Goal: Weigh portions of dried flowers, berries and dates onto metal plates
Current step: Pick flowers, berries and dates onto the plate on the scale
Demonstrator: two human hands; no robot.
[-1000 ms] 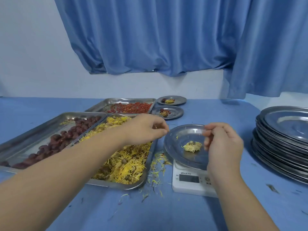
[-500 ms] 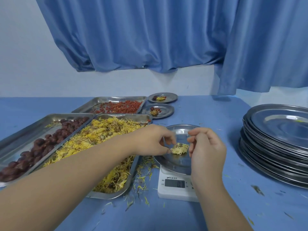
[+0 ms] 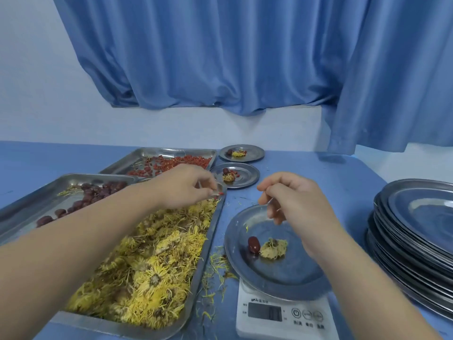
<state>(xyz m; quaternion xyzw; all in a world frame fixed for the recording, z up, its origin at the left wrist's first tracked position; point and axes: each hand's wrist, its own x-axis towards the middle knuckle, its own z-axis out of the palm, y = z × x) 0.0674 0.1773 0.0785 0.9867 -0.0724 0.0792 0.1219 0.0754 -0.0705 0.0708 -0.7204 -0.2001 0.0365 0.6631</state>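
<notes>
Date [image 3: 253,244] landed on the plate [image 3: 289,273] since; my left hand [image 3: 182,186] pinched a berry [image 3: 220,193], right hand [image 3: 296,200] loosely curled above it.

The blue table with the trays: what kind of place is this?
Probably a small food-portioning station: a digital scale bearing a plate, a tray of dried flowers, and a stack of metal plates.

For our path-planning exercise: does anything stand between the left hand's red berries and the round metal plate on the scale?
Only the right hand, hovering over the round metal plate's far rim; between left hand's red berries and plate lies just blue tabletop.
</notes>
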